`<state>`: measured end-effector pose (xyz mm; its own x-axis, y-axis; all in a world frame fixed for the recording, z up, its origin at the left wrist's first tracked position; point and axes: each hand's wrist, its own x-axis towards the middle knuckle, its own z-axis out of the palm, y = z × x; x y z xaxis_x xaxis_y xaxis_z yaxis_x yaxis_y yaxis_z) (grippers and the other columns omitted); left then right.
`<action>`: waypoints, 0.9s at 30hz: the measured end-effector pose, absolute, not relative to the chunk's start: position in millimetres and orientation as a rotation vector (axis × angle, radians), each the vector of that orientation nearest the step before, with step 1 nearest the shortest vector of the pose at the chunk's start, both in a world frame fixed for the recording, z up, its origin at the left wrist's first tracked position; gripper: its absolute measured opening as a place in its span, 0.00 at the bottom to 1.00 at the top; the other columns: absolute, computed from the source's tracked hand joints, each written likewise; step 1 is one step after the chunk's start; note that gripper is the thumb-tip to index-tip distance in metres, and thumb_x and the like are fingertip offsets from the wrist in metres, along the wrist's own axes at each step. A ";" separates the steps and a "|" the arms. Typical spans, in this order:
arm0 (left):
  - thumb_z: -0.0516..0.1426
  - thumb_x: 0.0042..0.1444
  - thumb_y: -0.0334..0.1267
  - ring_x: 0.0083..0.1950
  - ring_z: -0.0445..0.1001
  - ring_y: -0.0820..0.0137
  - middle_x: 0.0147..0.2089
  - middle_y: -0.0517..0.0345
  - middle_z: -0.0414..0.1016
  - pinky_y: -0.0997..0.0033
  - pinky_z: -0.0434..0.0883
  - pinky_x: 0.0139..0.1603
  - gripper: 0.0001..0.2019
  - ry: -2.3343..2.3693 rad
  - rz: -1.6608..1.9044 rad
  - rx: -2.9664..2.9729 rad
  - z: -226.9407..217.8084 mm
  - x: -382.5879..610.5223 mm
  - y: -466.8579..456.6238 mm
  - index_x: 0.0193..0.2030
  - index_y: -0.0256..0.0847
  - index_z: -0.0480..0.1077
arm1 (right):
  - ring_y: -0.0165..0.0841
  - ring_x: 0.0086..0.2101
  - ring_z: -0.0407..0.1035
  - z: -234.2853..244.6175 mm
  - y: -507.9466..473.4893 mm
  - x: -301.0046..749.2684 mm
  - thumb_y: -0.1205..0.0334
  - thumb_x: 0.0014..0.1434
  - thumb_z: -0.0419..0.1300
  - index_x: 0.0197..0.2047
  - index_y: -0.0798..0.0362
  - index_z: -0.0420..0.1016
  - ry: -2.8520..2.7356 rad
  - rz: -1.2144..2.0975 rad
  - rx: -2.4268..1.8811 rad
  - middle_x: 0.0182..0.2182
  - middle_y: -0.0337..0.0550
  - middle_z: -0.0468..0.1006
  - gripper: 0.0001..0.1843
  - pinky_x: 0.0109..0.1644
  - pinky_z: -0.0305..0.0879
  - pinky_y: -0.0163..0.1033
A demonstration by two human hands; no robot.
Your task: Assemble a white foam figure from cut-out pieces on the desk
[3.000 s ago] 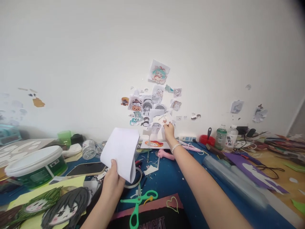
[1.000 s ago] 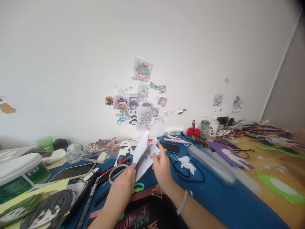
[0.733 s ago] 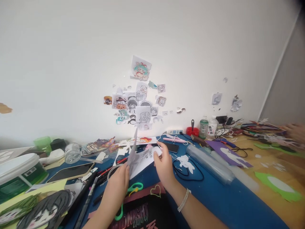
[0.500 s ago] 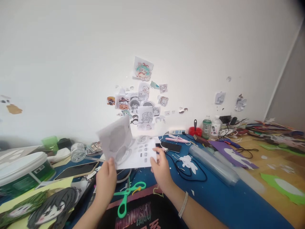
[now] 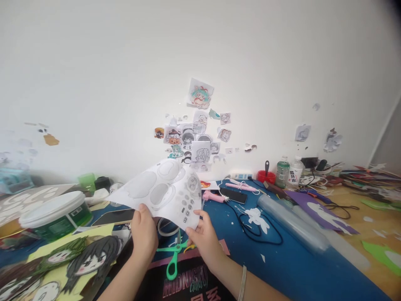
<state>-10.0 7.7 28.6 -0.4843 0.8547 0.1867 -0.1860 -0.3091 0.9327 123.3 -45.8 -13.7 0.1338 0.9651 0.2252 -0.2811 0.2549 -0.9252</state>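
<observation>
A white paper sheet point(image 5: 167, 192) printed with grey rounded shapes and small dark marks is held up over the desk. At its lower left edge my left hand point(image 5: 144, 230) pinches it. My right hand point(image 5: 205, 238) grips the lower right corner between thumb and fingers. Green-handled scissors point(image 5: 173, 255) lie just below the sheet, between my forearms, partly covered by my right hand. They rest on a black item with "MIDNIGHT" lettering point(image 5: 188, 282). Behind the sheet's lower edge, a roll of tape point(image 5: 168, 229) shows in part.
On the left stand a white-lidded green tub point(image 5: 58, 215) and coloured character cutouts point(image 5: 94, 259). To the right lie a pink tool point(image 5: 214, 197), a black cable point(image 5: 250, 236), a phone point(image 5: 233, 195) and a clear plastic roll point(image 5: 291, 223). Bottles point(image 5: 282, 172) stand near the wall.
The sheet was bent, with its left part raised; now it is flatter and tilted, spread out to the left. My right hand has moved slightly down. The view has turned a little left.
</observation>
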 end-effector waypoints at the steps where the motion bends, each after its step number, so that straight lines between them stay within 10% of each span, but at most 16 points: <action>1: 0.51 0.54 0.43 0.40 0.69 0.67 0.31 0.56 0.70 0.68 0.67 0.46 0.11 1.243 1.890 0.960 27.8 -9.1 6.6 0.27 0.38 0.67 | 0.26 0.20 0.65 -13.4 -44.0 125.2 0.65 0.43 0.58 0.45 0.51 0.53 -0.998 1.082 -0.854 0.35 0.43 0.74 0.25 0.23 0.63 0.33; 17: 0.47 0.58 0.42 0.53 0.67 0.64 0.51 0.47 0.69 0.60 0.63 0.56 0.16 0.997 1.950 0.848 31.2 2.6 7.7 0.46 0.36 0.66 | 0.31 0.34 0.68 -9.1 -27.1 151.7 0.70 0.43 0.58 0.51 0.49 0.54 -1.067 0.987 -0.618 0.49 0.47 0.67 0.31 0.32 0.64 0.35; 23: 0.47 0.58 0.43 0.51 0.68 0.66 0.48 0.49 0.70 0.62 0.65 0.53 0.14 0.979 1.969 0.852 26.5 -2.2 14.2 0.43 0.38 0.66 | 0.35 0.53 0.58 -6.0 -32.9 156.0 0.71 0.46 0.55 0.55 0.48 0.51 -1.247 1.010 -0.574 0.56 0.46 0.58 0.33 0.49 0.61 0.38; 27: 0.48 0.56 0.46 0.41 0.72 0.66 0.38 0.52 0.72 0.60 0.70 0.46 0.14 1.162 1.931 0.819 32.6 -9.7 15.0 0.38 0.36 0.66 | 0.29 0.41 0.66 -6.5 -33.9 163.3 0.72 0.51 0.52 0.55 0.47 0.52 -1.433 0.925 -0.694 0.48 0.44 0.66 0.29 0.44 0.61 0.36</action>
